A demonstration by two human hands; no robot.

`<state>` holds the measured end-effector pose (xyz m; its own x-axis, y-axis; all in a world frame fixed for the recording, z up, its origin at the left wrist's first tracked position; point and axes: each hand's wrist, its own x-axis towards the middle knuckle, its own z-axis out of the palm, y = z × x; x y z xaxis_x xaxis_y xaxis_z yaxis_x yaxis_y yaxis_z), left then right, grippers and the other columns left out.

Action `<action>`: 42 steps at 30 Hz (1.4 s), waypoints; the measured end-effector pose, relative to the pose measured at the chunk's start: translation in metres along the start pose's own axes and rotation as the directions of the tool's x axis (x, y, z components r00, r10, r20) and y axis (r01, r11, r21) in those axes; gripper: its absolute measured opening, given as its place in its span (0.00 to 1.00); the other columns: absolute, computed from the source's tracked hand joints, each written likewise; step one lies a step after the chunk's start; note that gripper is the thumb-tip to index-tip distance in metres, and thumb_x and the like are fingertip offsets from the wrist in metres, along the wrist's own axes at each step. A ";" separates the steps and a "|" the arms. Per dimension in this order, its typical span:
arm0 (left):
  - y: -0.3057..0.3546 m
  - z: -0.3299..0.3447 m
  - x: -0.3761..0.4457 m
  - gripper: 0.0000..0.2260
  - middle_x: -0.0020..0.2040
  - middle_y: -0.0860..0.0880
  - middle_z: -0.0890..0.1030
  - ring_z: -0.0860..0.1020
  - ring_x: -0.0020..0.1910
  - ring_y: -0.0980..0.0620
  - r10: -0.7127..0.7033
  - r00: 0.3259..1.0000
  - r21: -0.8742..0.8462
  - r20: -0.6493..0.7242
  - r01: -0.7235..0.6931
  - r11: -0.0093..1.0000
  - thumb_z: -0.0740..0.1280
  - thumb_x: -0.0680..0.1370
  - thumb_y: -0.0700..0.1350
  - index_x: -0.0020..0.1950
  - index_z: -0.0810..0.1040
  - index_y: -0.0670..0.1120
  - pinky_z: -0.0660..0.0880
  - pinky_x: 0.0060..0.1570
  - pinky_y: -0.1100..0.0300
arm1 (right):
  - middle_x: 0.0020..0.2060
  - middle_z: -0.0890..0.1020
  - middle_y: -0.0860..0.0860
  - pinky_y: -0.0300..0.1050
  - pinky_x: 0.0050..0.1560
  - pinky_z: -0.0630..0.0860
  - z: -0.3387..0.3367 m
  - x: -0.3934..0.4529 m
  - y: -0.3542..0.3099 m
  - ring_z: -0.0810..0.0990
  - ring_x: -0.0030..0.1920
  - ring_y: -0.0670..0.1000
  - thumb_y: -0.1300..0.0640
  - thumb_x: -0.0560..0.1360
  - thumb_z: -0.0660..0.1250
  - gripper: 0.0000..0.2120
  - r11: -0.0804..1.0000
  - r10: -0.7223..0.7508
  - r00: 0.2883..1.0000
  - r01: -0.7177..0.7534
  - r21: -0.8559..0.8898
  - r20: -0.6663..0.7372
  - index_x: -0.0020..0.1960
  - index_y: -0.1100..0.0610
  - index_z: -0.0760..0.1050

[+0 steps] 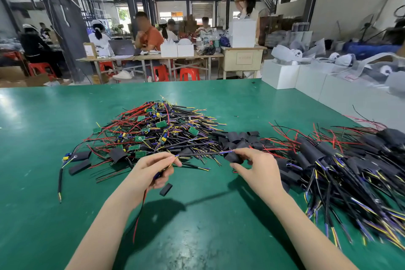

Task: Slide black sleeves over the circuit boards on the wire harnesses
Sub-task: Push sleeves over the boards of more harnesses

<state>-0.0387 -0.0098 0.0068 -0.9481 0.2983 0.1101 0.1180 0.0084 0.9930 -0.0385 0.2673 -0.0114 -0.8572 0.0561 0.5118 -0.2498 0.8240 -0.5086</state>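
My left hand (pixel 154 170) grips a wire harness (pixel 201 154) whose black cable runs rightward to my right hand (pixel 254 164). Its red lead hangs down below my left wrist. My right hand pinches a black sleeve (pixel 233 156) at the cable's far end, where coloured wire tips show. A big pile of unsleeved harnesses with green circuit boards (pixel 157 129) lies behind my hands. Loose black sleeves (pixel 238 138) sit right of that pile. Sleeved harnesses (pixel 341 164) are heaped at the right.
All of it lies on a green table (pixel 54 116). One loose sleeve (pixel 166 189) lies below my left hand, and a few more sleeves (pixel 80 166) lie at the left. White boxes (pixel 306 79) line the far right edge. Several people work at tables beyond.
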 end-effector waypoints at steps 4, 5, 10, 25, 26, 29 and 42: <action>-0.003 -0.007 0.002 0.15 0.31 0.48 0.67 0.60 0.26 0.53 -0.005 1.000 -0.028 0.000 0.005 1.000 0.66 0.74 0.50 0.47 0.79 0.38 0.54 0.26 0.63 | 0.45 0.85 0.45 0.46 0.48 0.77 0.000 -0.001 -0.001 0.81 0.42 0.49 0.56 0.66 0.77 0.16 0.997 -0.010 0.999 0.012 0.073 -0.031 0.53 0.51 0.82; -0.004 -0.009 0.002 0.15 0.31 0.48 0.67 0.60 0.25 0.53 -0.005 1.000 -0.032 -0.005 0.005 0.999 0.67 0.74 0.50 0.47 0.79 0.38 0.54 0.26 0.63 | 0.46 0.85 0.45 0.46 0.49 0.77 0.000 -0.001 -0.001 0.81 0.42 0.48 0.57 0.66 0.77 0.16 0.996 -0.013 0.999 0.016 0.088 -0.033 0.53 0.51 0.82; -0.005 -0.013 0.001 0.15 0.30 0.49 0.67 0.60 0.25 0.54 -0.024 0.999 -0.047 -0.021 0.023 0.999 0.68 0.72 0.51 0.46 0.80 0.38 0.54 0.25 0.63 | 0.48 0.85 0.43 0.42 0.50 0.76 -0.002 -0.001 -0.002 0.81 0.44 0.45 0.59 0.67 0.76 0.16 0.988 -0.047 0.998 0.053 0.143 -0.041 0.54 0.52 0.82; -0.008 0.013 0.002 0.11 0.27 0.49 0.71 0.63 0.22 0.57 -0.031 0.997 0.333 0.075 0.004 0.943 0.63 0.81 0.39 0.42 0.83 0.42 0.59 0.24 0.69 | 0.37 0.82 0.43 0.50 0.61 0.66 -0.001 -0.006 -0.020 0.81 0.45 0.51 0.53 0.55 0.81 0.20 0.781 -0.536 0.838 0.537 -0.317 0.100 0.46 0.50 0.82; -0.010 0.017 0.002 0.11 0.27 0.49 0.72 0.64 0.22 0.57 -0.023 0.997 0.326 0.078 -0.004 0.945 0.63 0.81 0.39 0.42 0.83 0.42 0.60 0.24 0.70 | 0.38 0.82 0.42 0.49 0.61 0.65 0.002 -0.007 -0.023 0.80 0.46 0.51 0.52 0.57 0.81 0.20 0.791 -0.532 0.839 0.541 -0.287 0.114 0.47 0.49 0.82; -0.015 0.029 0.003 0.08 0.33 0.49 0.76 0.67 0.26 0.55 -0.060 0.998 0.186 -0.023 0.063 0.980 0.63 0.80 0.37 0.50 0.81 0.45 0.63 0.26 0.69 | 0.42 0.82 0.42 0.47 0.57 0.64 0.010 -0.011 -0.029 0.79 0.46 0.50 0.49 0.62 0.77 0.18 0.816 -0.531 0.839 0.545 -0.194 0.122 0.51 0.49 0.79; -0.013 0.031 0.001 0.05 0.38 0.46 0.82 0.81 0.36 0.52 -0.063 0.991 0.054 -0.122 0.070 0.996 0.71 0.74 0.34 0.48 0.83 0.41 0.77 0.37 0.63 | 0.48 0.82 0.45 0.45 0.47 0.69 0.005 -0.013 -0.028 0.80 0.46 0.51 0.53 0.65 0.77 0.19 0.841 -0.515 0.857 0.512 -0.176 0.031 0.55 0.52 0.79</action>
<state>-0.0319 0.0194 -0.0075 -0.9826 0.1785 0.0514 0.0667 0.0806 0.9945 -0.0229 0.2401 -0.0072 -0.6196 -0.3937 0.6791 -0.5693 0.8210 -0.0435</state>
